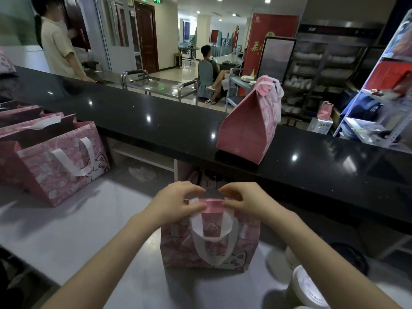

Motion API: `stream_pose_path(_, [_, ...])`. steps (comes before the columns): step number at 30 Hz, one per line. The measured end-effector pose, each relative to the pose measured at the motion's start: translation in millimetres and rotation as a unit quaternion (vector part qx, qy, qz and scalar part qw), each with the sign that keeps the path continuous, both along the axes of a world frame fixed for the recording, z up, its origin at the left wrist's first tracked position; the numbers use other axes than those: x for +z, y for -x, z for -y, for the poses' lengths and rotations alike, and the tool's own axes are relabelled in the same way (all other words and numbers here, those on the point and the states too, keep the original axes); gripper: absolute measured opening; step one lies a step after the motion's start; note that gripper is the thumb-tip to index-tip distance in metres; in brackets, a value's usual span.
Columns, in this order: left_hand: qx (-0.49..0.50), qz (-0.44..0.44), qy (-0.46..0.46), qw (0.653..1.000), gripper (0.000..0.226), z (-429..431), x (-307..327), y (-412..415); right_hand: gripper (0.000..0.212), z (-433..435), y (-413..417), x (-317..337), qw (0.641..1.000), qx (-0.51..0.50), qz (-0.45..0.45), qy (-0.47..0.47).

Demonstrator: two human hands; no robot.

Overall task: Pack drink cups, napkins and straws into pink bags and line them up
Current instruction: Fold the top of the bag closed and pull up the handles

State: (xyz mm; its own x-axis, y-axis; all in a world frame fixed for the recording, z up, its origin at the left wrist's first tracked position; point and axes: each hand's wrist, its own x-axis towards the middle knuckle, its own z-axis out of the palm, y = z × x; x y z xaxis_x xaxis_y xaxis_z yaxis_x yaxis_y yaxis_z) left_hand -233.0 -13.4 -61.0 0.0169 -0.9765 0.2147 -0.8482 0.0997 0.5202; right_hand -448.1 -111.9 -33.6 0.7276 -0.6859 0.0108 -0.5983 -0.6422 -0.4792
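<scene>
Lower centre, my left hand (176, 202) and right hand (242, 200) both pinch the folded top of the pink bag (176, 244), fingers curled, seemingly to crease it closed. Lidded cups (306, 286) wait lower right.

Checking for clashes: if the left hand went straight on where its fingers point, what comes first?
Most likely the right hand, facing it across the top of the pink bag; depth is unclear.
</scene>
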Motion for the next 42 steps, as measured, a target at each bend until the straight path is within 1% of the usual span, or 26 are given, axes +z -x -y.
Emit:
stream_pose_path(1, [-0.007,0.043,0.005,0.999,0.042,2.9,-2.9,7.0,0.037,-2.7,-6.0,-2.7,0.999,0.013,-0.029,0.022])
stream_pose_path(2, [-0.01,0.077,0.02,0.997,0.039,5.5,-6.9,13.1,0.033,-5.0,-10.6,-5.0,0.998,0.019,-0.047,0.044])
stream_pose_path(4, [-0.001,0.111,0.055,0.992,0.027,9.0,-15.2,21.3,0.022,-8.2,-15.4,-8.7,0.995,0.014,-0.059,0.074])
stream_pose_path(6, [0.01,0.108,0.074,0.991,0.02,10.2,-20.5,25.8,0.016,-10.5,-17.9,-12.9,0.993,0.002,-0.065,0.099])
stream_pose_path(9, [0.032,0.115,0.086,0.989,0.016,11.8,-24.3,28.9,0.017,-14.1,-20.6,-19.7,0.988,-0.008,-0.062,0.139])
stream_pose_path(11, [0.04,0.124,0.088,0.988,0.015,13.3,-25.8,30.1,0.017,-14.6,-20.6,-22.6,0.988,-0.013,-0.052,0.143])
stream_pose_path(13, [0.035,0.131,0.083,0.987,0.013,15.6,-25.8,27.8,0.016,-12.5,-19.1,-22.5,0.991,-0.015,-0.046,0.129])
stream_pose_path(15, [0.018,0.114,0.07,0.991,0.017,16.6,-23.0,20.5,0.014,-6.7,-14.1,-18.0,0.997,-0.025,-0.015,0.072])
stream_pose_path(16, [0.01,0.088,0.056,0.994,0.024,15.6,-20.7,14.2,0.016,-2.7,-9.2,-14.5,0.999,-0.034,0.015,0.025])
stream_pose_path(18, [0.009,0.013,0.023,1.0,0.039,9.9,-15.4,-2.9,0.026,7.7,8.0,-5.3,0.997,-0.045,0.042,-0.051])
stream_pose_path(19, [0.016,-0.021,0.012,1.0,0.041,5.6,-12.9,-13.1,0.031,14.0,19.3,-0.8,0.996,-0.044,0.029,-0.065])
stream_pose_path(20, [0.025,-0.044,0.004,0.999,0.037,0.3,-11.5,-23.6,0.033,19.3,31.1,2.8,0.996,-0.042,0.012,-0.075])
stream_pose_path(22, [0.036,-0.061,-0.012,0.997,0.024,-10.8,-12.0,-42.3,0.032,23.6,49.0,6.7,0.996,-0.028,-0.013,-0.088])
stream_pose_path(24, [0.041,-0.064,-0.027,0.997,0.013,-21.3,-13.4,-52.9,0.025,20.7,55.3,6.2,0.996,-0.024,-0.023,-0.08])
stream_pose_path(27, [0.059,-0.055,-0.034,0.996,0.019,-31.1,-16.7,-55.6,0.019,16.5,49.1,0.6,0.998,-0.042,-0.009,-0.039])
stream_pose_path(31, [0.097,-0.053,0.003,0.994,0.012,-36.0,-21.8,-51.9,0.025,16.6,30.6,-7.4,0.995,-0.103,0.015,0.01])
stream_pose_path(34, [0.137,-0.027,0.04,0.989,0.007,-42.1,-25.4,-51.8,0.022,16.8,12.6,-12.5,0.993,-0.113,0.028,0.028])
stream_pose_path(39, [0.155,-0.024,0.095,0.983,0.008,-61.0,-26.2,-47.9,0.023,24.1,-20.1,-24.3,0.982,-0.155,0.105,0.038])
stream_pose_path(42, [0.165,-0.045,0.111,0.979,0.008,-75.8,-27.3,-38.6,0.034,21.6,-31.2,-32.6,0.969,-0.18,0.171,0.012])
